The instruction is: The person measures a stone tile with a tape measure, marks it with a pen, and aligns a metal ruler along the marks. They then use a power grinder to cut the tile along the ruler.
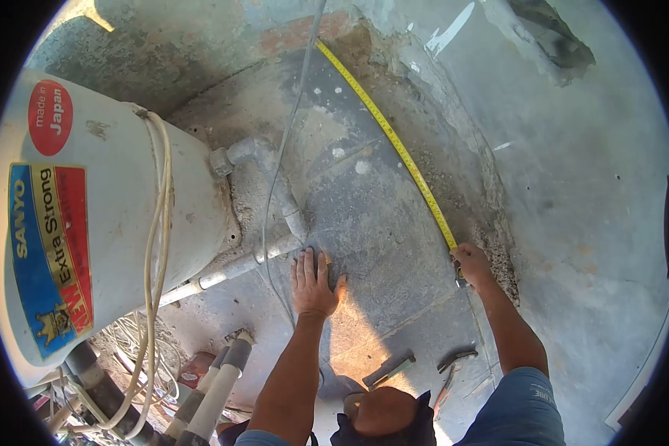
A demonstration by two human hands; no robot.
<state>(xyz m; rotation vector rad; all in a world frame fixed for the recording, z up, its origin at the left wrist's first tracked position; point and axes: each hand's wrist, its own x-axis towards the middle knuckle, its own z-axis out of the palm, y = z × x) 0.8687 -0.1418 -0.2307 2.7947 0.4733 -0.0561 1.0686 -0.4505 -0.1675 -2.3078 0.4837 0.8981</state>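
A yellow tape measure (394, 141) is drawn out along the floor beside the wall, its far end at the corner by the back wall. My right hand (471, 264) is closed around its case, which my fingers mostly hide. My left hand (314, 284) lies flat on the grey floor, fingers stretched out, close to a jointed pipe (286, 208) and a thin grey cable (273, 178). Near my knee are a hammer (457, 358) and a flat dark tool (390, 369) whose kind I cannot make out.
At left stands a large white tank (119, 223) with Sanyo labels and a hanging cable (158, 215). Pipes (219, 386) and tangled cable (137, 346) fill the lower left. The right wall (572, 171) has a broken, crumbly lower edge (490, 215). Sunlight falls across the floor near me.
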